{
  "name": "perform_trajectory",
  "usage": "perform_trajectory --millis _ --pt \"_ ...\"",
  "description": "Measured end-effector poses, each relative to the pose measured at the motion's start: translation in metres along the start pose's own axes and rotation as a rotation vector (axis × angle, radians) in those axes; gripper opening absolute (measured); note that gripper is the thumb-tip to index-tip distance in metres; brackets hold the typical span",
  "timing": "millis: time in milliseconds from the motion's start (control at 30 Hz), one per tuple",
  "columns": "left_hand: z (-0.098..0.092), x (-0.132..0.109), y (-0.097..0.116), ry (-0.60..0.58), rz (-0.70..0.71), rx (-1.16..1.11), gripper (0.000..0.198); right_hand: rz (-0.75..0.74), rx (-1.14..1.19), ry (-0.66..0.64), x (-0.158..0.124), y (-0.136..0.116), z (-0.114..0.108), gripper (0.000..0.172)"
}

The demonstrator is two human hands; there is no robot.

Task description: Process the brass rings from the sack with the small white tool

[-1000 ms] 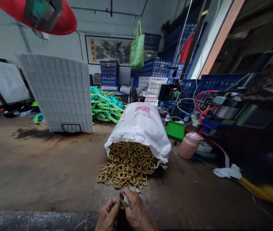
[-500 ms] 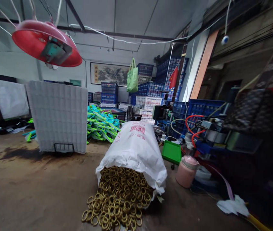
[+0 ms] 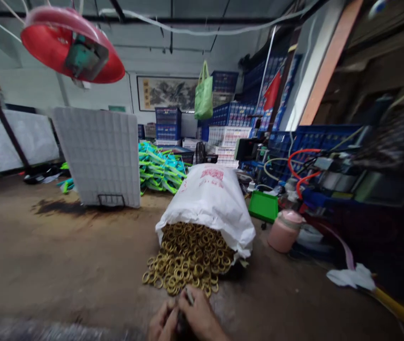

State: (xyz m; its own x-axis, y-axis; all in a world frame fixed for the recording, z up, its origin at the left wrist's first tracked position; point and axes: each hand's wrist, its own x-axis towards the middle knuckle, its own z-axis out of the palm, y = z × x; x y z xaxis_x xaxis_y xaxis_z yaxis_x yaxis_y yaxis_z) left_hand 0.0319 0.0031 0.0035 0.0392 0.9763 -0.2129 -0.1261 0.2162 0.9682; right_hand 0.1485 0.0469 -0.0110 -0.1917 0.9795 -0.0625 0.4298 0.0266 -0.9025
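At the bottom edge, my left hand (image 3: 162, 323) and my right hand (image 3: 201, 313) are close together, fingers curled in. A thin greyish piece (image 3: 189, 296) shows at my right fingertips; its kind is too small to tell. Whatever my left fingers pinch is hidden, and a dark area lies between the hands. Just beyond them, a pile of brass-coloured rings (image 3: 188, 270) spills out of the mouth of a white woven sack (image 3: 211, 201) with red print, which lies on its side on the brown table (image 3: 81, 265).
A white panel (image 3: 98, 156) stands upright at left before green and blue plastic pieces (image 3: 161, 166). Right of the sack are a green tray (image 3: 263, 206), a pink container (image 3: 285, 231) and machinery with red hoses (image 3: 303, 166). A red lamp (image 3: 72, 45) hangs overhead.
Both hands have come into view at the bottom, close together by the rings. The view has tipped down and shifted left, so the sack and rings appear higher and farther right.
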Motion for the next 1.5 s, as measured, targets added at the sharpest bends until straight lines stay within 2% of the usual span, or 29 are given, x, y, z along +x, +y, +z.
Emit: perform_trajectory --millis 67,167,267,567,667,767,867,933,1267,1500 --pt "0.000 -0.005 0.002 -0.010 0.020 0.020 0.040 -0.004 0.019 0.017 -0.005 -0.005 -0.003 0.016" --pt "-0.001 -0.008 0.005 -0.143 -0.088 -0.053 0.038 -0.039 0.073 0.022 -0.012 -0.011 -0.007 0.017" --pt "-0.004 -0.010 0.006 -0.190 -0.084 -0.106 0.034 -0.036 0.098 0.006 -0.018 -0.016 -0.009 0.019" --pt "-0.014 -0.013 0.008 -0.182 -0.115 -0.221 0.032 -0.057 0.134 0.034 -0.021 -0.023 -0.004 0.026" --pt "-0.015 -0.013 0.010 -0.163 -0.110 -0.240 0.030 -0.091 -0.005 0.093 -0.026 -0.022 -0.007 0.020" --pt "-0.014 -0.014 0.012 -0.154 -0.101 -0.244 0.030 -0.177 -0.216 0.049 -0.033 -0.023 -0.007 0.014" --pt "-0.014 -0.015 0.014 -0.169 -0.087 -0.252 0.033 -0.225 -0.347 -0.011 -0.040 -0.024 -0.004 0.021" --pt "-0.015 -0.016 0.015 -0.175 -0.080 -0.247 0.034 -0.237 -0.401 -0.007 -0.043 -0.026 -0.002 0.024" --pt "-0.014 -0.018 0.014 -0.165 -0.015 -0.222 0.034 -0.224 -0.519 0.067 -0.047 -0.031 0.000 0.028" --pt "-0.017 -0.019 0.007 -0.181 -0.009 -0.205 0.030 -0.171 -0.496 0.036 -0.048 -0.033 -0.001 0.027"
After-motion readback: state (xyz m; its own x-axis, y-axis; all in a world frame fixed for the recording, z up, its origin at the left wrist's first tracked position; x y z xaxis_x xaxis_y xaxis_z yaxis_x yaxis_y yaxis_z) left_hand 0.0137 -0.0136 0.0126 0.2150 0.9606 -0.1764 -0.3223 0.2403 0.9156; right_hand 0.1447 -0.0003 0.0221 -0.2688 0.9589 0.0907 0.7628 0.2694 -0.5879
